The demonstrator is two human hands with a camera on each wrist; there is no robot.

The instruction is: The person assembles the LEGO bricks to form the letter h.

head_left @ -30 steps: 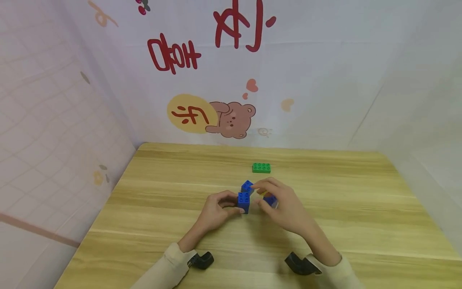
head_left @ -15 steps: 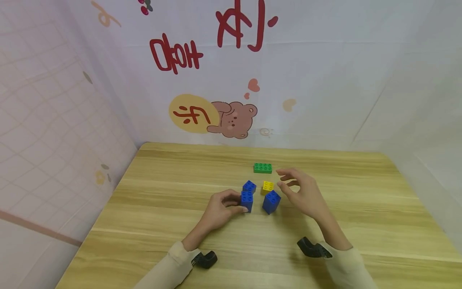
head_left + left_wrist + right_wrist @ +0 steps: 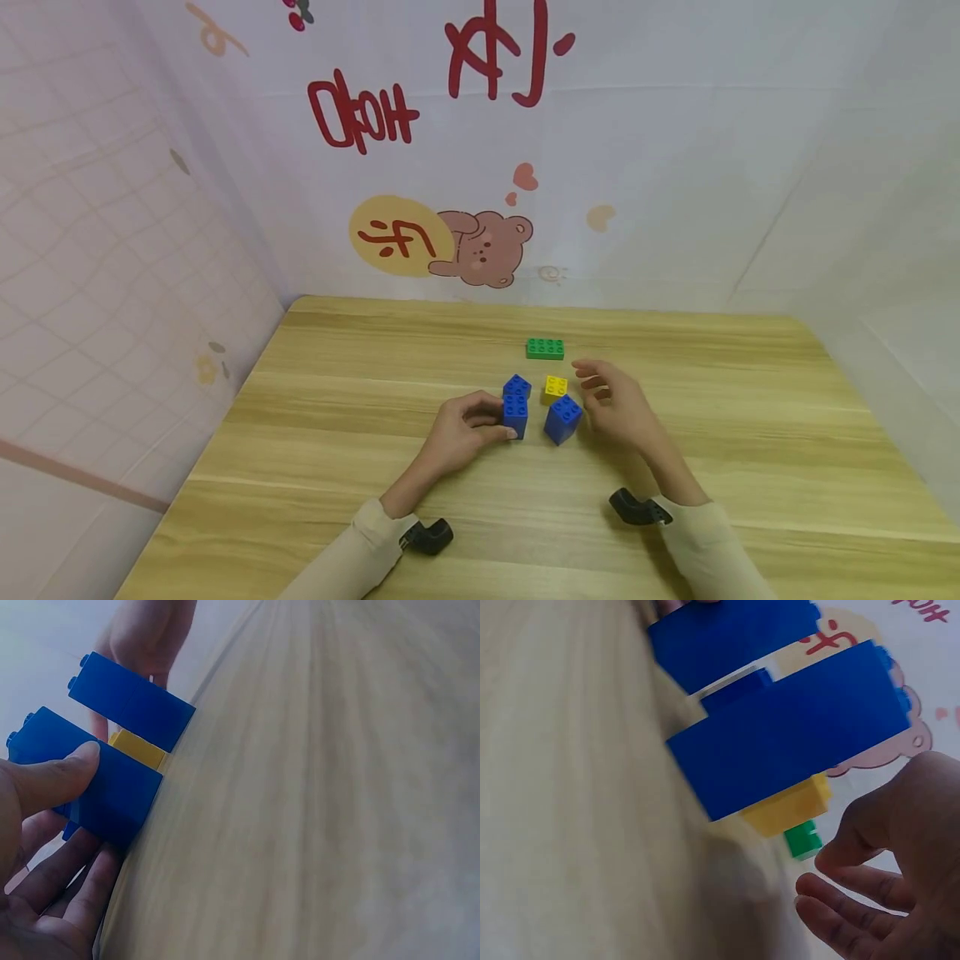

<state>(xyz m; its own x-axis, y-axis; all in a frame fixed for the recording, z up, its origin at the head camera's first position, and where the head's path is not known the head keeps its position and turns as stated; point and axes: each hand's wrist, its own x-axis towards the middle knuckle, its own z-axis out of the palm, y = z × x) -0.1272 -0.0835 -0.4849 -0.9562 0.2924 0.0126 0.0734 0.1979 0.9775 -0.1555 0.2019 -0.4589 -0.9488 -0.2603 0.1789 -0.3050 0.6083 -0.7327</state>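
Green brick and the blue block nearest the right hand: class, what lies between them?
The yellow brick lies between the green brick and that blue block, as the head and right wrist views show.

This looks like a small makeshift recording booth, though the kind of building around it cannot be told. A wood-grain tabletop (image 3: pixel 750 400) fills the floor of the nook, and a pale printed backdrop (image 3: pixel 675 150) with fold lines rises at its far edge. Its print shows red Chinese characters (image 3: pixel 491 50), a cartoon bear (image 3: pixel 498 242) and pink hearts (image 3: pixel 526 177), bear and lettering turned sideways. A grid-patterned hanging (image 3: pixel 67 250) encloses the left side and a plain whitish hanging (image 3: pixel 907 292) the right. Black curved fittings (image 3: pixel 429 537) at both cuffs and toy bricks (image 3: pixel 545 348) on the wood also suggest a recording setup.
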